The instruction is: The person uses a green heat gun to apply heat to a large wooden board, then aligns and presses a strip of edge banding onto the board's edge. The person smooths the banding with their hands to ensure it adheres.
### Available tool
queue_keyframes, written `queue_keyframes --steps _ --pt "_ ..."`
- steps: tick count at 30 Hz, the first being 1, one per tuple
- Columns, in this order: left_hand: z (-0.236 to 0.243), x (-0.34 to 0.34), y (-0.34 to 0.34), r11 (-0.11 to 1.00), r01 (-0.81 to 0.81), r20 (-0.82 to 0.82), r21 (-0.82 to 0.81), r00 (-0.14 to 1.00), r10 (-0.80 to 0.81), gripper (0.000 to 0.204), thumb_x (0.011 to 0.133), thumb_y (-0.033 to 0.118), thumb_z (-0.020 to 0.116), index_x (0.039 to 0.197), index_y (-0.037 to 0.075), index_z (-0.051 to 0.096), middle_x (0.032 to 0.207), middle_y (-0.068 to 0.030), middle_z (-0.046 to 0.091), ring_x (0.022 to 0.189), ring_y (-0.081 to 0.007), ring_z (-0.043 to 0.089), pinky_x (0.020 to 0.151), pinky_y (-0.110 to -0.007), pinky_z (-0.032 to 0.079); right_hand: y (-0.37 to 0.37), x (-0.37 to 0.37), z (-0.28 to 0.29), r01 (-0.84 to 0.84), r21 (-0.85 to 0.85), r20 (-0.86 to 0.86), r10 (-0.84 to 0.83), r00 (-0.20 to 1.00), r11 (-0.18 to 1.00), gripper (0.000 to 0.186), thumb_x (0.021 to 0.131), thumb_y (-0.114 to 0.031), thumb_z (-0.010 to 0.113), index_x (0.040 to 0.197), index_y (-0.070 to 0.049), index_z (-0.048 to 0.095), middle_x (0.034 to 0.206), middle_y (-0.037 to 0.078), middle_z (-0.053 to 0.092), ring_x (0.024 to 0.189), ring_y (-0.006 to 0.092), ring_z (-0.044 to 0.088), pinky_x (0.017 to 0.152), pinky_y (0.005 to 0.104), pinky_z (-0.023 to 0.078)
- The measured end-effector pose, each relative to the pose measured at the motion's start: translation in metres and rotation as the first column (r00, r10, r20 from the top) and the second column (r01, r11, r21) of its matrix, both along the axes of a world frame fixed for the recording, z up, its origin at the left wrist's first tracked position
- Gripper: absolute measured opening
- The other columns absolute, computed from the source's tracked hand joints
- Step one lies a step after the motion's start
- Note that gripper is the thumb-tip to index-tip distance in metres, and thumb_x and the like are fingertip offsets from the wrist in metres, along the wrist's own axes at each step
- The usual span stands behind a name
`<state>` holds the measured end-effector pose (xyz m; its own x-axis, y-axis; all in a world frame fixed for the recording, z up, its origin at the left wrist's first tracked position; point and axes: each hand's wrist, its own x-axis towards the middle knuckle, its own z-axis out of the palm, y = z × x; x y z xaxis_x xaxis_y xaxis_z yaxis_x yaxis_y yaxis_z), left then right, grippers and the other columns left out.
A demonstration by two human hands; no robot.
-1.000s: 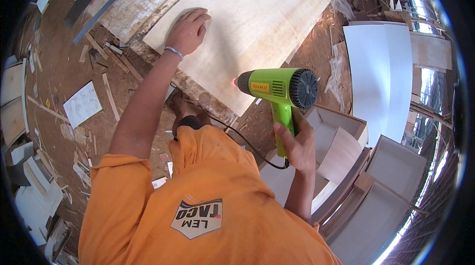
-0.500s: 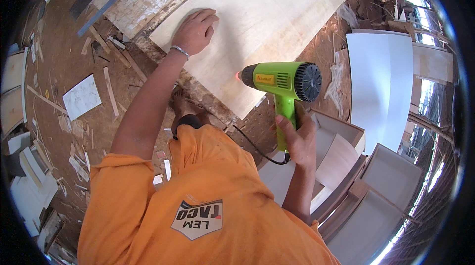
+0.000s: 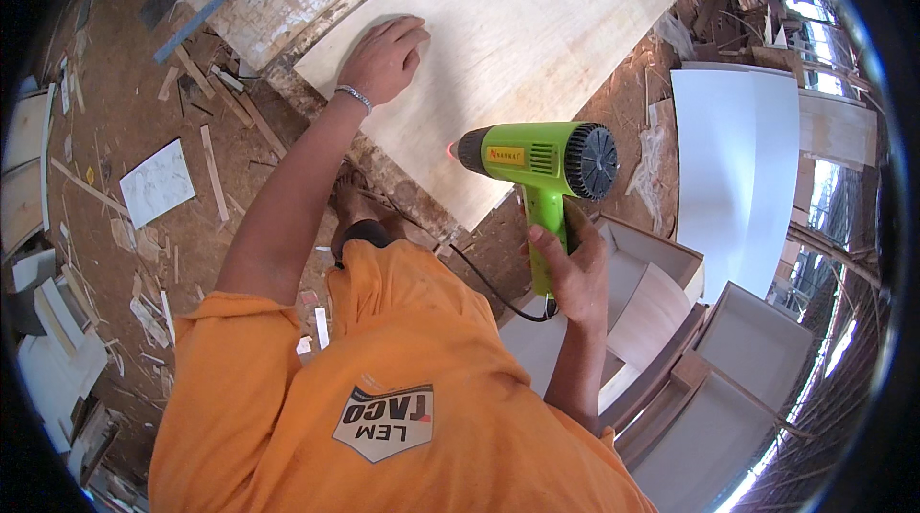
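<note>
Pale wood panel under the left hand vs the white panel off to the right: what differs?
Colour: the pale wood panel is tan with visible grain; the white panel looks plain and bright.
Contact: the left hand rests on the pale wood panel; neither hand touches the white panel.
Heat gun: its nozzle faces the pale wood panel, while the white panel lies behind its rear end.
Shared: both are broad sheets.
</note>
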<state>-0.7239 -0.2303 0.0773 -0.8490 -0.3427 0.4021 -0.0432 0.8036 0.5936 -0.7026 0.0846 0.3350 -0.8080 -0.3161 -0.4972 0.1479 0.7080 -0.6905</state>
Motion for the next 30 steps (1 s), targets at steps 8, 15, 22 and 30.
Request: queue_keyframes --steps 8,15,22,30 --pt "-0.002 0.000 -0.002 1.000 0.013 0.046 0.012 0.999 -0.014 0.030 0.093 0.010 0.062 0.122 0.010 0.070 0.142 -0.0088 0.062 0.134 -0.0290 0.056 0.115 -0.044 0.045 -0.001 0.006 0.003 -0.015 0.018 0.036 0.015 0.999 1.000 0.049 0.092 -0.020 0.071 0.133 0.006 0.062 0.092 0.011 0.072 0.081 0.0169 0.069 0.074 0.0344 0.055" --pt "-0.005 -0.001 0.000 1.000 -0.011 0.009 0.009 1.000 0.011 0.028 0.092 0.007 0.063 0.119 0.009 0.070 0.139 -0.0093 0.064 0.131 -0.0311 0.058 0.113 -0.045 0.047 0.001 0.011 0.005 -0.028 0.020 0.062 0.027 0.998 0.999 0.048 0.092 -0.017 0.070 0.133 0.006 0.062 0.093 0.011 0.072 0.082 0.0166 0.069 0.075 0.0344 0.055" --pt "-0.003 0.000 -0.001 1.000 0.000 0.052 0.028 0.999 -0.002 0.029 0.095 0.012 0.062 0.123 0.011 0.071 0.143 -0.0070 0.062 0.134 -0.0283 0.056 0.116 -0.044 0.045 0.003 0.013 0.007 -0.022 -0.003 0.061 0.022 0.998 1.000 0.048 0.093 -0.016 0.070 0.134 0.007 0.061 0.096 0.011 0.072 0.083 0.0166 0.069 0.075 0.0343 0.055" --pt "0.000 0.000 -0.001 1.000 -0.001 0.066 0.015 0.998 0.000 0.029 0.095 0.012 0.062 0.123 0.013 0.070 0.142 -0.0058 0.063 0.134 -0.0271 0.056 0.115 -0.043 0.045 0.008 0.020 0.006 0.016 0.004 0.080 -0.017 0.997 1.000 0.052 0.093 -0.018 0.071 0.136 0.008 0.060 0.095 0.011 0.072 0.082 0.0160 0.069 0.074 0.0335 0.055"
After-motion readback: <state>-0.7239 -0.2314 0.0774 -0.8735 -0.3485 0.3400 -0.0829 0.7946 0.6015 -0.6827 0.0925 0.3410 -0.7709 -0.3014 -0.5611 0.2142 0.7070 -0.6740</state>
